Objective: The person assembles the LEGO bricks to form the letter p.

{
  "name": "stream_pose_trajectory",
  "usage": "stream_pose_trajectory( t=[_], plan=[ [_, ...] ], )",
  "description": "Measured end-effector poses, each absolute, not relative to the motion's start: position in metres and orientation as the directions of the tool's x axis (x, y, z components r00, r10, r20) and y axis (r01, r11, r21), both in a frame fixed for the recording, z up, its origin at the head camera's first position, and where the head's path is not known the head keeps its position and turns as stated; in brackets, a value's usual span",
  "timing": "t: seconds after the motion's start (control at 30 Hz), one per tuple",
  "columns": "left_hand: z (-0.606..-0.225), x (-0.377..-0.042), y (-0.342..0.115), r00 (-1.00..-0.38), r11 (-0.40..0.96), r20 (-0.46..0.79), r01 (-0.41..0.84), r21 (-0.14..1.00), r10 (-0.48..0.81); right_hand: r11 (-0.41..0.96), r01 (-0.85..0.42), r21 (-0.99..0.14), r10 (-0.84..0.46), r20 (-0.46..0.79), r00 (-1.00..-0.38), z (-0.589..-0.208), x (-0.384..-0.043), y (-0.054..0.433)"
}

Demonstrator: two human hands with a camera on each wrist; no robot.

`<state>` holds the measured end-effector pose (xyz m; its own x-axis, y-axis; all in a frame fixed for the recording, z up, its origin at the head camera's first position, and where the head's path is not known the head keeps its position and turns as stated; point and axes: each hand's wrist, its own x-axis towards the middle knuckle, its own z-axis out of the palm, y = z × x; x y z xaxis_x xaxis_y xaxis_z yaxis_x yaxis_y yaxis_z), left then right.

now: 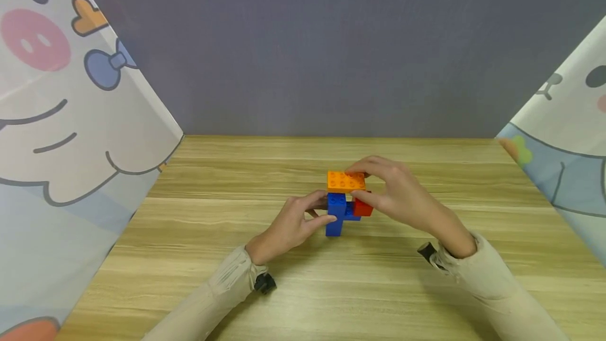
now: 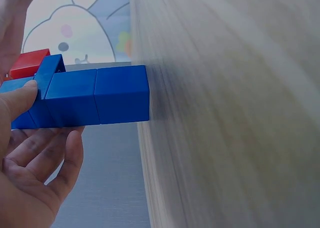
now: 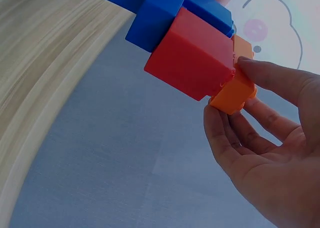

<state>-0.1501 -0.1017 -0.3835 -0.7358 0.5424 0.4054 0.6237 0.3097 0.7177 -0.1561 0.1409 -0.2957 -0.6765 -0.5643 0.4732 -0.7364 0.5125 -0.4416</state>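
Observation:
A column of blue toy bricks stands upright on the table, and my left hand grips its upper part between thumb and fingers. In the left wrist view the stacked blue bricks reach down to the tabletop. A red brick sits on a blue brick that juts out to the right. My right hand pinches an orange brick with studs on top, over the blue column and the red brick. In the right wrist view the orange brick is against the red brick; whether it is pressed on, I cannot tell.
The wood-grain table runs back to a grey panel. Cartoon-printed panels stand at the left and right. A black strap piece sits at each sleeve cuff.

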Motion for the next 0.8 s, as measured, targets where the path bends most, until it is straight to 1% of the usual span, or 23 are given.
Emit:
stream_pose_trajectory(
  t=[0.23, 0.57, 0.8],
  plan=[
    [-0.3858, -0.1505, -0.1024, -0.735, 0.308, 0.412, 0.627, 0.716, 0.538, 0.503, -0.766, -0.402, -0.59, 0.488, -0.643, -0.2976, -0.1515, 0.1405],
    [-0.386, -0.1504, -0.1023, -0.738, 0.307, 0.407, 0.622, 0.721, 0.539, 0.507, -0.766, -0.395, -0.593, 0.485, -0.643, -0.3038, -0.1491, 0.1428],
    [-0.3858, -0.1509, -0.1019, -0.737, 0.305, 0.405, 0.621, 0.722, 0.541, 0.496, -0.764, -0.412, -0.596, 0.479, -0.645, -0.3053, -0.1477, 0.1451]
  ],
)
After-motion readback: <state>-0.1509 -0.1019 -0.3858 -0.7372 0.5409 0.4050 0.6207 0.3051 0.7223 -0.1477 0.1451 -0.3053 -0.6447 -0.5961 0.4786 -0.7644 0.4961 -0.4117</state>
